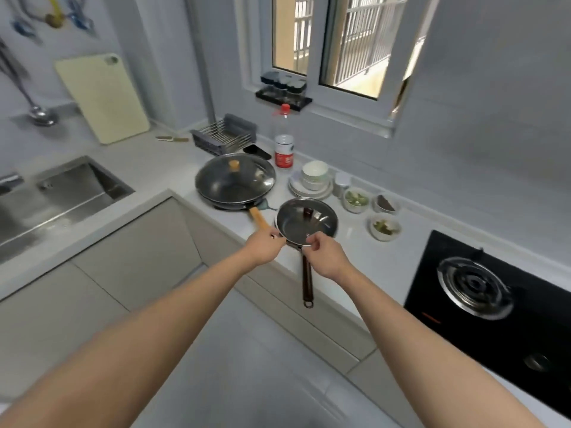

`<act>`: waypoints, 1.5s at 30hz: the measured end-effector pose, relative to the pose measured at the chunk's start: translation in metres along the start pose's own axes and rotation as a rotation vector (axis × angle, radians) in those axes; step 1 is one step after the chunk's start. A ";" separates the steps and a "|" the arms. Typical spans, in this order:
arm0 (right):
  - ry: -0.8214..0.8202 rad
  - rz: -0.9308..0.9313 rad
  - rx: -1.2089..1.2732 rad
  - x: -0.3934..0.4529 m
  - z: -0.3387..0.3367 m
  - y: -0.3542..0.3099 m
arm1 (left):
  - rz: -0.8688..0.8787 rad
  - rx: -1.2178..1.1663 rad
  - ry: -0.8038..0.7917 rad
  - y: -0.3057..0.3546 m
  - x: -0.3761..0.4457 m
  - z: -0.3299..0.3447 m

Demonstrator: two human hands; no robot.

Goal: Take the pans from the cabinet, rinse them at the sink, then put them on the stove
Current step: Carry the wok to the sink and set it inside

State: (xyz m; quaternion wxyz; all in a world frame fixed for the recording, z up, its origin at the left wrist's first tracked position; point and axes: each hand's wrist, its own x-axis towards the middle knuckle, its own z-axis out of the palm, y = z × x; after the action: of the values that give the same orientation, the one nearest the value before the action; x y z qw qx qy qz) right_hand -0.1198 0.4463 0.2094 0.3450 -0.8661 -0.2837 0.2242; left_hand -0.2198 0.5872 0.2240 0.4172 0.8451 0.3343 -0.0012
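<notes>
A small dark pan [306,220] with a glass lid and a long dark handle sits on the white counter, its handle sticking out over the front edge. My left hand [265,245] pinches the pan's near rim on the left. My right hand [327,256] pinches the rim of the lid on the right. A larger pan [235,182] with a glass lid and a wooden handle rests on the counter just behind and to the left. The steel sink [61,199] lies far left. The black gas stove [475,288] with a round burner lies at the right.
Stacked white bowls and plates [313,179], several small dishes of food [384,225], a red-capped bottle [283,140] and a dish rack [225,134] crowd the counter behind the pans. A cutting board [103,97] leans on the wall. Cabinet doors run below the counter.
</notes>
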 end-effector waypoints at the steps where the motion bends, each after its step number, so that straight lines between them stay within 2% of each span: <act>1: -0.031 -0.003 -0.021 0.018 0.010 -0.009 | -0.042 -0.031 0.000 -0.012 0.015 -0.010; 9: -0.236 0.028 -0.104 0.166 0.063 -0.034 | -0.299 -0.162 0.017 -0.072 0.127 -0.039; 15: -0.397 0.205 -0.092 0.250 0.113 -0.043 | -0.627 -0.471 -0.029 -0.091 0.205 -0.039; 19: -0.577 0.448 0.148 0.284 0.140 -0.030 | -0.697 -0.692 -0.047 -0.109 0.259 -0.028; 23: -0.735 0.629 0.378 0.299 0.147 -0.025 | -0.692 -0.855 -0.022 -0.118 0.306 -0.014; 28: -0.692 0.702 0.458 0.308 0.163 -0.031 | -0.767 -1.074 -0.029 -0.121 0.332 -0.012; 35: -0.525 0.638 0.365 0.307 0.164 -0.047 | -0.787 -1.115 0.030 -0.115 0.339 -0.021; 41: -0.537 0.519 0.316 0.288 0.161 -0.064 | -0.741 -1.133 0.085 -0.118 0.318 -0.032; 45: -0.571 0.409 0.301 0.272 0.170 -0.100 | -0.696 -1.147 0.188 -0.120 0.290 -0.073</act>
State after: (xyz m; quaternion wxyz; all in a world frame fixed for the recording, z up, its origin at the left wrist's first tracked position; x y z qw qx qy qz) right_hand -0.0519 0.7622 0.1166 0.3238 -0.7472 -0.1537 0.5597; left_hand -0.0829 0.8533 0.1057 0.7441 0.3295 0.5696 0.1154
